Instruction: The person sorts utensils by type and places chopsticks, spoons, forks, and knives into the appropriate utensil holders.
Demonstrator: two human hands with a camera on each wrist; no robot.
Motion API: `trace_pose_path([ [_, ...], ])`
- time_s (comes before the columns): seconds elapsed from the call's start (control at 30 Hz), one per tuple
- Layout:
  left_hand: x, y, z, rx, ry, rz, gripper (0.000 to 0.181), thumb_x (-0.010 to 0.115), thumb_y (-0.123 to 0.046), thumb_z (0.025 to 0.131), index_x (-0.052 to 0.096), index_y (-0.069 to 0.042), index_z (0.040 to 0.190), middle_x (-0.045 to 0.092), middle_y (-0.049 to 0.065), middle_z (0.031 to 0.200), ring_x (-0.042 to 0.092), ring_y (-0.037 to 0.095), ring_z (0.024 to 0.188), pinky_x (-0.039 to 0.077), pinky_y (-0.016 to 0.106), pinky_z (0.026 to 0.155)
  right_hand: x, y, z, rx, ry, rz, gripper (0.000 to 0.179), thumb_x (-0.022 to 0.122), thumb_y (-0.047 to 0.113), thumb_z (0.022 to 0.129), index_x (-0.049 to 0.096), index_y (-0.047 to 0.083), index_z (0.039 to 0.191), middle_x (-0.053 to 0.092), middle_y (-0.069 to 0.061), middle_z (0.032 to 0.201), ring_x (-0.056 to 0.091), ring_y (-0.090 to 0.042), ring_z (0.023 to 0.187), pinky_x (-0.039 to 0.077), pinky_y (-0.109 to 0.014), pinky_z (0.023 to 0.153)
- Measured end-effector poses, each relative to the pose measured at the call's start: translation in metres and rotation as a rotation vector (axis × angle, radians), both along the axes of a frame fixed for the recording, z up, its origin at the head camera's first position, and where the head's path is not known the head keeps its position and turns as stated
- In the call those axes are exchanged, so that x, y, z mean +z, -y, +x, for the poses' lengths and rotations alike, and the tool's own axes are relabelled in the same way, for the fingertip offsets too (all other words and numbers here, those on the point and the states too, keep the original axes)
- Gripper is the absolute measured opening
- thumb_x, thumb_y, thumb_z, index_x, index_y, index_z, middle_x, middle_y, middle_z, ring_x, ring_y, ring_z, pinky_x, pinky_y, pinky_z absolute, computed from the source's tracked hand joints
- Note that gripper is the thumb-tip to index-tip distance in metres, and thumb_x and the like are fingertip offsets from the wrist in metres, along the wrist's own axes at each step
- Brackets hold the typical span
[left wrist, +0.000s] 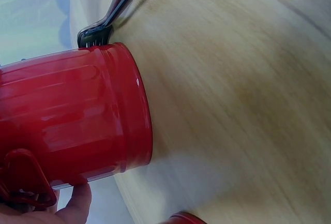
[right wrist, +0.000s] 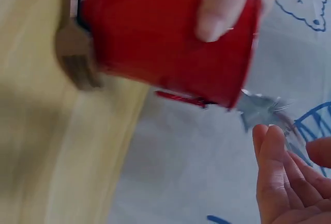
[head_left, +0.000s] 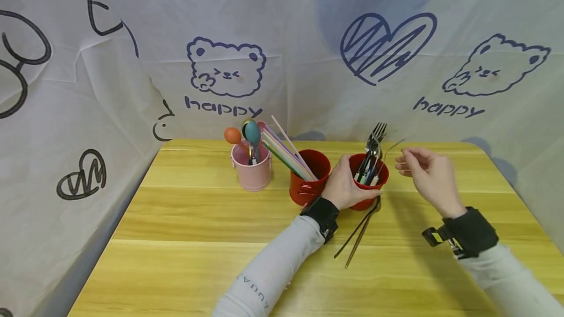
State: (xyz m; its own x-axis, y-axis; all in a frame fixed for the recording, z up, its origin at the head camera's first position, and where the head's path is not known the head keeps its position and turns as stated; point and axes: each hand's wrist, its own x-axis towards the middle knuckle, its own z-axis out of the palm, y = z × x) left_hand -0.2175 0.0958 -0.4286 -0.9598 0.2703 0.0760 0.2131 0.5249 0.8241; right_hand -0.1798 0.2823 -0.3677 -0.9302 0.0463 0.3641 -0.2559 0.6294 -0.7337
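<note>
My left hand (head_left: 345,183) grips the right-hand red bucket (head_left: 364,204) from its left side, thumb along the near rim. Several metal forks (head_left: 375,143) stand in that bucket with their tines up; one leans out past the rim to the right. Beside that leaning fork is my right hand (head_left: 429,172), its fingers loosely bent and its thumb apart from them. In the right wrist view the fork heads (right wrist: 258,110) show just beyond my fingertips (right wrist: 271,133). Two dark forks (head_left: 363,234) lie on the table against the bucket's near side, handles toward me.
To the left, another red bucket (head_left: 304,190) holds several pastel straws (head_left: 284,153). Further left stands a pink bucket (head_left: 253,175) with spoons (head_left: 252,132), orange and teal among them. All stand near the back of the wooden table (head_left: 185,253), before a white cloth (head_left: 304,62) with drawings.
</note>
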Motion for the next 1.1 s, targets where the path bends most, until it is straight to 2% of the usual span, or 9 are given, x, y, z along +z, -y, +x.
trace_pose_path([
  [0.27,-0.001,0.001,0.000,-0.007,-0.031,-0.013,0.093,0.091,-0.041,0.072,0.039,-0.013,0.144,0.059,0.006,0.135,0.061,0.019,0.120,0.051,0.026,0.106,-0.023,-0.011,0.014,0.006,0.059,0.026,0.029,0.053,0.015,0.105,0.065,-0.009,0.116,0.071,-0.030,0.093,0.065,0.008,0.067,0.056,-0.011,0.062],
  [0.5,-0.001,0.000,0.000,-0.009,-0.034,-0.004,0.091,0.090,-0.039,0.073,0.040,-0.012,0.143,0.060,0.007,0.134,0.061,0.021,0.120,0.052,0.027,0.105,-0.041,-0.017,0.025,0.029,0.124,0.066,0.028,0.051,0.012,0.104,0.064,-0.009,0.117,0.072,-0.027,0.090,0.063,0.007,0.065,0.057,-0.017,0.060],
  [0.77,0.000,0.000,0.001,-0.010,-0.033,-0.005,0.091,0.090,-0.039,0.073,0.040,-0.012,0.143,0.059,0.007,0.135,0.061,0.021,0.121,0.051,0.027,0.106,-0.060,-0.015,0.039,0.114,0.227,0.152,0.023,0.053,0.008,0.102,0.064,-0.008,0.115,0.073,-0.017,0.086,0.068,-0.009,0.066,0.054,-0.021,0.058],
  [1.1,-0.001,0.001,0.001,-0.014,-0.040,-0.004,0.090,0.090,-0.039,0.073,0.040,-0.012,0.143,0.059,0.008,0.135,0.061,0.022,0.120,0.051,0.027,0.106,-0.078,-0.009,0.051,0.261,0.342,0.281,0.020,0.057,0.003,0.094,0.069,0.001,0.110,0.071,0.001,0.079,0.057,0.001,0.066,0.046,-0.020,0.057],
])
